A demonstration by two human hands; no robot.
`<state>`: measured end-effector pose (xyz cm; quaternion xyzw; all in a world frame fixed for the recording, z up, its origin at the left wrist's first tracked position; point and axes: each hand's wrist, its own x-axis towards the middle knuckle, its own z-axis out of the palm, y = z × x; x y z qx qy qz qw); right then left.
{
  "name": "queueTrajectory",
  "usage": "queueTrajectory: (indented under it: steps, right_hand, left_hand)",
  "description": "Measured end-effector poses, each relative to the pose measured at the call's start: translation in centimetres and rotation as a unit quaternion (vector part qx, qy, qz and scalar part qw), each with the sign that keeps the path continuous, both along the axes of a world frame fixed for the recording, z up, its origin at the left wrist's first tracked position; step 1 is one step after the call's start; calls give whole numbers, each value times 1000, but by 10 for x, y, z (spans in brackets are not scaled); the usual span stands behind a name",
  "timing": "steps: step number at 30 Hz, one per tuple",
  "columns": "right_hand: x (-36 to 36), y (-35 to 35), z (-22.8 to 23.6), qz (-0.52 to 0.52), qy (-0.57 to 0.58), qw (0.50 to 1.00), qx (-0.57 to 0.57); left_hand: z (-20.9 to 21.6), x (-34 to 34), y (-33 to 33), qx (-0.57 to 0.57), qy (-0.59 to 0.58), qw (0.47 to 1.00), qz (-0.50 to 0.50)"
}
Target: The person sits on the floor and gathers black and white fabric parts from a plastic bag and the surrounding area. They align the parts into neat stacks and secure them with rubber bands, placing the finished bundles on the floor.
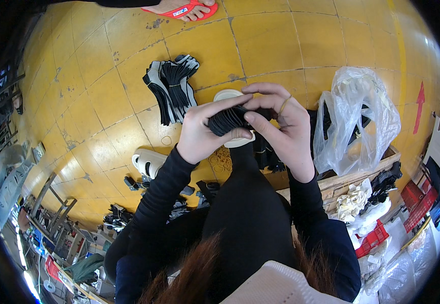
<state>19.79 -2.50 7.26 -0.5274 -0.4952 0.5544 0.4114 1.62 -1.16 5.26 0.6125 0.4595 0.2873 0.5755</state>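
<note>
A thick stack of thin black pieces (226,120) is held between my two hands, above my knee. My left hand (197,129) wraps around its left side, thumb below and fingers over the top. Curled at its right end, my right hand (292,133) presses thumb and fingertips on the stack; a thin tan band loops around one finger. Beyond my hands, bundles of black and grey strips (171,87) lie on the floor. A pile of yellowish rubber bands (220,161) is partly hidden below my hands. What the pieces are, I cannot tell.
At the right, a clear plastic bag (358,114) with dark pieces stands by a wooden crate (326,190). A white clog (148,161) and several small black bundles (118,218) lie left. Another person's foot in a red flip-flop (192,11) is at the top.
</note>
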Motion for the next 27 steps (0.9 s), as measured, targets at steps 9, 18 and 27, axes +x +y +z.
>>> queueTrajectory:
  steps: [9,18,27]
  right_hand:
    - [-2,1,5,9,-62,996,56]
    - [-6,-1,1,-32,-31,998,33]
    - [-5,1,4,7,-94,990,105]
  left_hand:
    - [-5,1,-2,33,9,999,-7]
    - [-3,1,-2,31,9,999,-8]
    - [-9,1,-3,66,21,998,-9]
